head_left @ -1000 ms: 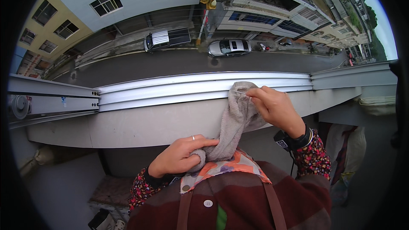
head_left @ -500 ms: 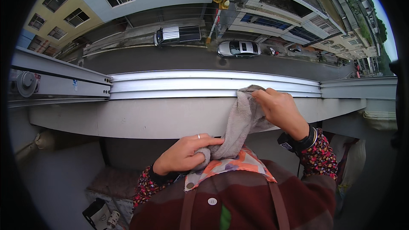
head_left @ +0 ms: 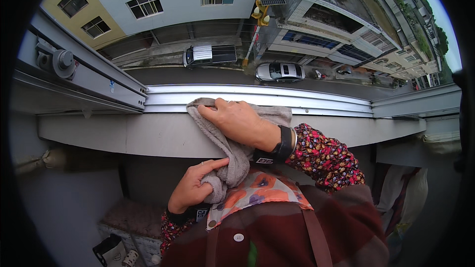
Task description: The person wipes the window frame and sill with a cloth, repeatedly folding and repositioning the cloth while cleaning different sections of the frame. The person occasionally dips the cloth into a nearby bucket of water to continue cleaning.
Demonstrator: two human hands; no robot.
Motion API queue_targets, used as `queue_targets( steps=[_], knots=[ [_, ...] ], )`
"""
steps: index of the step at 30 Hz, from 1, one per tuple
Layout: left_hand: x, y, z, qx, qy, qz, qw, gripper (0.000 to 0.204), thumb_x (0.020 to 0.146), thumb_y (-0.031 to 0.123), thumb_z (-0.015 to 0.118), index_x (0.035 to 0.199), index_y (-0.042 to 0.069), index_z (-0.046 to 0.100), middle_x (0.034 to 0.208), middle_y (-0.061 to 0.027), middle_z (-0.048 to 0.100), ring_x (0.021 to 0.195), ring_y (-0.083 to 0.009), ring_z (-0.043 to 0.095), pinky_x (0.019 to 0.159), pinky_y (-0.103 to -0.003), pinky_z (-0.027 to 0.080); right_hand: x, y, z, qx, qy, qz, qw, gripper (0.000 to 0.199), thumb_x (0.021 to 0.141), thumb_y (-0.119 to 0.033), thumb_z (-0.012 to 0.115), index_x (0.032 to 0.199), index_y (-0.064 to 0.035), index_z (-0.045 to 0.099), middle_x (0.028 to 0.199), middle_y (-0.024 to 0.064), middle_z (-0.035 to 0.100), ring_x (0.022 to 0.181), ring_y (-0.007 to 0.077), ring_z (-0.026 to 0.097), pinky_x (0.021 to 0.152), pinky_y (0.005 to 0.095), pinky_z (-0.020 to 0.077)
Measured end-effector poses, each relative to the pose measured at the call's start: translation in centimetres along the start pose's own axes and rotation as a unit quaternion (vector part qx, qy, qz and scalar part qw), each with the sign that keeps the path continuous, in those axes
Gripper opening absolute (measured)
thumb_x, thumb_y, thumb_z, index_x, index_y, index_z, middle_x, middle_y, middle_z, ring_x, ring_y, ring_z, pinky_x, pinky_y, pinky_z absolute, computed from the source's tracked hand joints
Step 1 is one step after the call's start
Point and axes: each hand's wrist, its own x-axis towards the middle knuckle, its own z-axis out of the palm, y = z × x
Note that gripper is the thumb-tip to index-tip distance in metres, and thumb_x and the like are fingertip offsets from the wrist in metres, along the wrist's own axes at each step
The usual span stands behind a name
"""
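Grey cloth pressed on the window sill

The right hand [head_left: 237, 121] lies flat on the grey cloth [head_left: 232, 155] at the sill's [head_left: 148, 136] outer edge (by the metal track [head_left: 307, 100]); the left hand's [head_left: 195, 188] fingers apparently pinch its hanging end.

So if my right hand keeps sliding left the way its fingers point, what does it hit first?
Probably the sliding window frame; the right hand presses the grey cloth on the metal track.
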Motion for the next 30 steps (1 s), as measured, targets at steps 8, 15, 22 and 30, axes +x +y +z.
queue_targets(
  steps=[8,15,22,30],
  knots=[
    [0.5,1.0,0.0,-0.040,0.035,-0.020,0.998,0.063,0.070,-0.006,0.044,0.132,-0.006,0.059,0.115,-0.0182,0.067,0.108,-0.0228,0.064,0.100,-0.029,0.044,0.2,1.1,0.4,-0.023,0.062,0.065,0.996,0.033,0.090,-0.014,0.056,0.124,-0.0108,0.055,0.085,0.0158,0.062,0.071,0.0324,0.070,0.058,0.0411,0.0556],
    [4.5,2.3,2.2,0.002,-0.052,0.001,0.999,0.060,0.071,-0.005,0.045,0.130,-0.006,0.060,0.111,-0.0156,0.066,0.102,-0.0230,0.063,0.093,-0.028,0.045,-3.2,4.2,-1.7,0.009,0.056,0.052,0.997,0.027,0.088,-0.012,0.059,0.115,-0.0103,0.059,0.085,0.0161,0.064,0.067,0.0321,0.068,0.056,0.0408,0.0533],
    [9.8,5.2,7.0,0.041,-0.212,0.003,0.976,0.068,0.066,-0.001,0.045,0.131,-0.003,0.061,0.097,-0.0149,0.063,0.085,-0.0254,0.060,0.079,-0.028,0.047,-14.9,10.0,-5.2,-0.068,0.025,0.182,0.981,0.040,0.088,-0.010,0.058,0.127,-0.0174,0.061,0.084,0.0147,0.064,0.066,0.0319,0.067,0.056,0.0440,0.0519],
    [15.3,6.4,14.0,0.076,-0.306,0.039,0.948,0.065,0.077,0.006,0.048,0.142,0.001,0.051,0.102,-0.0154,0.058,0.092,-0.0311,0.059,0.086,-0.036,0.048,-29.2,15.8,-9.1,-0.169,0.106,0.341,0.919,0.035,0.089,-0.007,0.058,0.122,-0.0171,0.064,0.077,0.0106,0.062,0.060,0.0325,0.065,0.053,0.0445,0.0516]
  ],
)
